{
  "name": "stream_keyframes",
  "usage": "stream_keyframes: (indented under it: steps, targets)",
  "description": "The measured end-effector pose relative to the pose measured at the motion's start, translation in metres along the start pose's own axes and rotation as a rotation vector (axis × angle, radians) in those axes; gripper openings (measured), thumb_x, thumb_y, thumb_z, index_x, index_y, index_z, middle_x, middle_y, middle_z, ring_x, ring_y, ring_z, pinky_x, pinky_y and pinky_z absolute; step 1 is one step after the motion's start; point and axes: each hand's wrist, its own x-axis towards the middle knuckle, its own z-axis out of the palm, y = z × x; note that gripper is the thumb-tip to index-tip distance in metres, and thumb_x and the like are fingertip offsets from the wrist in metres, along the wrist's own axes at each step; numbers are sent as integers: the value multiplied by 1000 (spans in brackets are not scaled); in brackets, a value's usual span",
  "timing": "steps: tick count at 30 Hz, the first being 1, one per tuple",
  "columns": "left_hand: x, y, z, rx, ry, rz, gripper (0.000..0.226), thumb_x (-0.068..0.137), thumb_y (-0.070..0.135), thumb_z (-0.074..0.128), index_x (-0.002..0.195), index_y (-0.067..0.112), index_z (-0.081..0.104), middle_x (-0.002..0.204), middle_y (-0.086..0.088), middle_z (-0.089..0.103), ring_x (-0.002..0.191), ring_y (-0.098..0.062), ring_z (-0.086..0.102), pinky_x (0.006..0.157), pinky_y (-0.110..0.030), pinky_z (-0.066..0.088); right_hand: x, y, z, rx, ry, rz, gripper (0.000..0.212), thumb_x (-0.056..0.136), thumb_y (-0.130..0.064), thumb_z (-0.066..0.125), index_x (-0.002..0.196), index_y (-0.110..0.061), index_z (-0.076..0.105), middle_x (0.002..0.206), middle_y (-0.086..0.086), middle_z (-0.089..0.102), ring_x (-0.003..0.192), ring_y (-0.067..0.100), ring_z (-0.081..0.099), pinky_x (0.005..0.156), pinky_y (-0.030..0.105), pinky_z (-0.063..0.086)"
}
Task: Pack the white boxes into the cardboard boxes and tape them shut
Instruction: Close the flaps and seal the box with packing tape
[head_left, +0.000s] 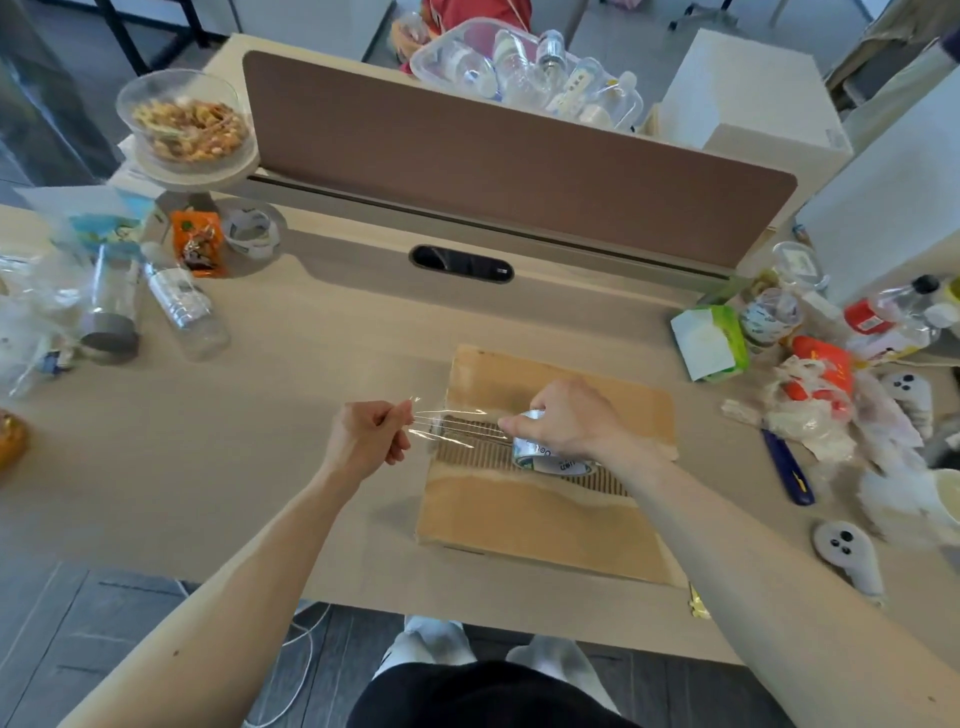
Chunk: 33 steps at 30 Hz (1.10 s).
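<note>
The pale bench (311, 338) carries a brown cardboard box (545, 514), which lies low and flat near the front edge, right of the middle. Its top is closed, so nothing inside shows. Across the middle of the top runs a band where the outer paper is torn away and the corrugated ribs are bare. The right forearm crosses this band and hides its right end. The right hand (566, 415) is over the box, its fingers curled round a tape roll (545, 457) with blurred lettering on the core; the far side of the roll is covered by the hand. The left hand (363, 436) sits just off the box's left edge, its fingers closed and pinching the free end of the clear tape strip (452, 421). The strip stretches between the two hands and shows only as faint glints.
</note>
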Motion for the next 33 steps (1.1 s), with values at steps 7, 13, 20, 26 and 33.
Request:
stream_keyframes:
  steps: [7, 13, 20, 26, 33]
  targets:
    - [4, -22, 28, -29, -40, -90, 43, 97, 32, 61, 66, 2, 61, 52, -7, 61, 44, -20, 56, 50, -33, 48, 4, -3, 4, -50, 21, -4, 61, 82, -60, 63, 50, -19, 31, 49, -2, 32, 50, 19, 31, 53, 32, 22]
    - [-3, -34, 40, 118, 9, -328, 25, 83, 33, 68, 93, 14, 56, 74, -9, 66, 51, -23, 59, 54, -36, 56, 2, -4, 6, -28, 47, -20, 62, 82, -57, 64, 49, -19, 27, 49, -2, 27, 51, 20, 28, 52, 32, 21]
    - [-4, 33, 60, -31, -154, -89, 30, 106, 38, 31, 106, 25, 58, 96, 12, 62, 88, -10, 58, 74, -27, 42, 2, -4, 6, -3, 58, -63, 60, 83, -57, 60, 49, -18, 29, 48, -3, 29, 49, 19, 29, 51, 31, 21]
    - [-18, 27, 81, 324, -38, 46, 52, 106, 41, 27, 146, 9, 33, 126, -14, 58, 123, -34, 51, 86, -27, 32, -9, 35, -11, 364, -138, -173, 53, 87, -47, 68, 50, -21, 41, 49, -9, 33, 49, 10, 30, 53, 30, 24]
    - [-15, 29, 84, 455, 15, 11, 57, 104, 43, 30, 151, 11, 27, 136, -20, 54, 121, -37, 54, 97, -40, 42, -20, 77, -16, 360, -153, -230, 49, 87, -44, 71, 58, -14, 45, 47, -12, 30, 46, 8, 28, 48, 22, 23]
